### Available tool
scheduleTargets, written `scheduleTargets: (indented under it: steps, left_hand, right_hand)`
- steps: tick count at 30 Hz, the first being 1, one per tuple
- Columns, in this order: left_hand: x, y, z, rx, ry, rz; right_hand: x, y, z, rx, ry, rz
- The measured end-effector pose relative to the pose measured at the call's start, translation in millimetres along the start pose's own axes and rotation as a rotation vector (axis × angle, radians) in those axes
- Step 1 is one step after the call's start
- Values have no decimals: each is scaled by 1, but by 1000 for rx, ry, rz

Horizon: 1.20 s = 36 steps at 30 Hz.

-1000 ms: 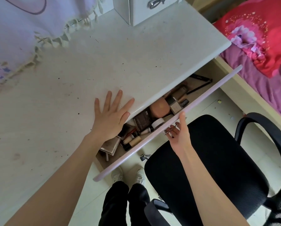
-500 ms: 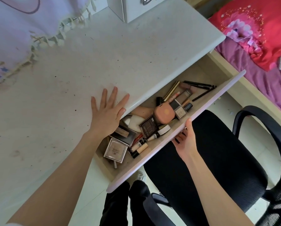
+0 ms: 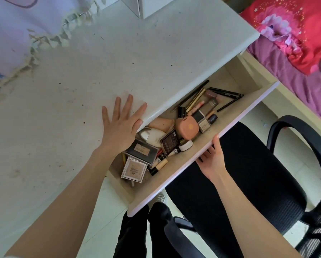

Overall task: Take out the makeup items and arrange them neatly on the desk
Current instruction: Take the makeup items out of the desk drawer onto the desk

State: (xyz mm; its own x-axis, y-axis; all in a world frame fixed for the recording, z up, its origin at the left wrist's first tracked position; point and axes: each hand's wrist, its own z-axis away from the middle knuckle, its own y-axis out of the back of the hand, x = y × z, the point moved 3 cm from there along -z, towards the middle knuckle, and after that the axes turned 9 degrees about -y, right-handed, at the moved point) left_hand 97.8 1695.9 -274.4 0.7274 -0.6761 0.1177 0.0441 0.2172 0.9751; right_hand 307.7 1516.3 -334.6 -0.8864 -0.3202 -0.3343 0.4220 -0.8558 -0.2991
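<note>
The drawer under the white desk stands pulled out, full of makeup. Inside lie a peach round compact, a square clear powder case, a dark palette, a white jar, a gold tube and several black pencils. My left hand rests flat on the desk's front edge, fingers straight. My right hand grips the drawer's front panel from below, thumb up on the rim.
A black office chair stands right behind the drawer front, its armrest to the right. A bed with purple sheet and red pillow lies beyond. A white box sits at the desk's back; fringed cloth covers its left.
The drawer has slid further out toward the chair, pulled by my right hand, uncovering more makeup. My left hand stayed flat on the desk edge.
</note>
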Motion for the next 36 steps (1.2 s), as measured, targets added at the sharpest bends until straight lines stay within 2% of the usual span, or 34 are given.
scheduleTargets:
  steps: [8,13,16,18,20,22,24,27,30,33,36]
  left_hand:
    - [8,8,4,-8,19,32]
    - [38,8,44,105,28,126]
    - [58,2,80,217,-79,198]
    - [66,-8,98,217,-115,257]
    - [68,-21,104,173,30,382]
    - [62,-36,101,153,322,576]
    - [55,-51,96,141,558,715]
    - [47,-64,88,188,732,799]
    - [42,-72,82,238,866,905]
    - [40,-76,77,328,976,1023]
    - [36,-77,71,335,1046,1050]
  right_hand:
    - [-2,-6,14,76,-25,42]
    - [-3,-11,40,80,-22,97]
    - [-4,-15,57,226,127,338]
    - [-8,-16,66,449,414,636]
    - [-10,-28,72,503,725,919]
    - [-7,-46,65,389,905,1189]
    - [-1,-67,48,242,999,1504]
    - [7,-89,17,76,996,1907]
    - [9,-98,-7,70,981,2185]
    - [9,-102,-16,103,983,2267]
    - [8,-102,-14,116,997,2258]
